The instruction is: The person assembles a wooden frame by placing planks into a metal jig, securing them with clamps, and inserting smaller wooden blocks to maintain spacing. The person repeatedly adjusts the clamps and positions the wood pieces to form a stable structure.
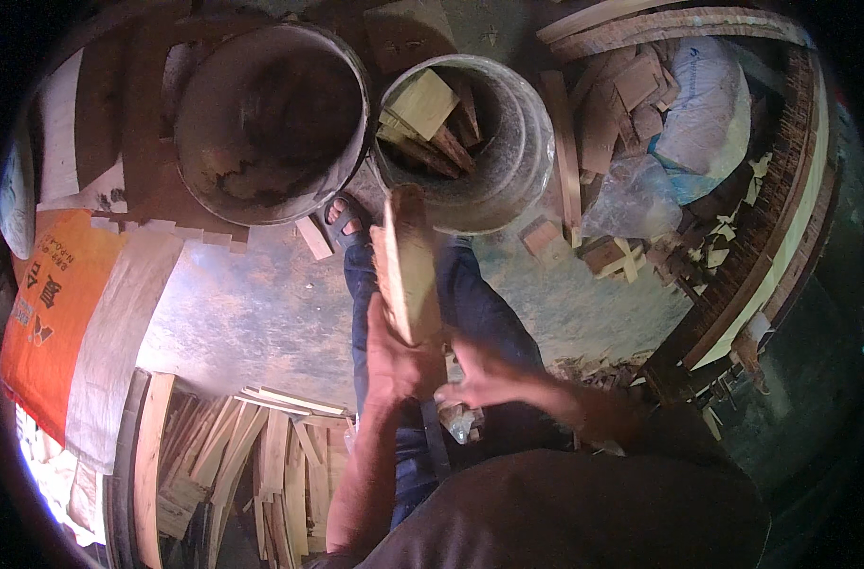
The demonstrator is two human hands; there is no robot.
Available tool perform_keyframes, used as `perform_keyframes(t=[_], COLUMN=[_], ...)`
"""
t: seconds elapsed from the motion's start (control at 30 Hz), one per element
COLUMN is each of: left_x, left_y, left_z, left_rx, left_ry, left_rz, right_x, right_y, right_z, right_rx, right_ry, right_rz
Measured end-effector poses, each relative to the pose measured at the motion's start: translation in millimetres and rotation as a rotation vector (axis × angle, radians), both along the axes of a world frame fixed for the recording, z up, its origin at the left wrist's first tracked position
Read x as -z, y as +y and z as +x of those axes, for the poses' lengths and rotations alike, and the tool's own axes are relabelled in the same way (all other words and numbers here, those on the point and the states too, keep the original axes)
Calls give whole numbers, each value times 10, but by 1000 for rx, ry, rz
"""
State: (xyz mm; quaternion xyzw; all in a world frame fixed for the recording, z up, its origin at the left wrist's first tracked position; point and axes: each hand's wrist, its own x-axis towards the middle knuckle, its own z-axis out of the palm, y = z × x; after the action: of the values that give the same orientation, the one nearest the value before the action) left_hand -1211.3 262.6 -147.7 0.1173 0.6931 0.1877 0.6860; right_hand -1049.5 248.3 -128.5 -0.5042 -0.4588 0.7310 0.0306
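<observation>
Your left hand (399, 358) is gripping the lower end of a wood slab (408, 266), fingers clamped round it, slab standing over your lap and reaching toward the right bucket (531, 142). Your right hand (474, 379) is touching the slab's base, fingers curled; their grip is unclear. Open floor (252, 303) is lying to your left

Empty bucket (271, 123) left of bucket holding wood scraps (432, 119).

Left hand (399, 356) hides the wooden slat's (408, 266) lower end.
</observation>
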Motion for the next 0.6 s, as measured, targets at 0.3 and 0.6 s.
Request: perform_keyframes(t=[0.3,0.6], left_x=[255,374], left_y=[-222,-510], left_z=[-443,-481], left_rx=[-69,-197], left_ry=[-100,-80], left_rz=[-26,-97], right_x=[3282,3913], right_y=[1347,1282], right_z=[686,714], right_rx=[-127,-211], right_ry=[-843,-777], right_rz=[107,405])
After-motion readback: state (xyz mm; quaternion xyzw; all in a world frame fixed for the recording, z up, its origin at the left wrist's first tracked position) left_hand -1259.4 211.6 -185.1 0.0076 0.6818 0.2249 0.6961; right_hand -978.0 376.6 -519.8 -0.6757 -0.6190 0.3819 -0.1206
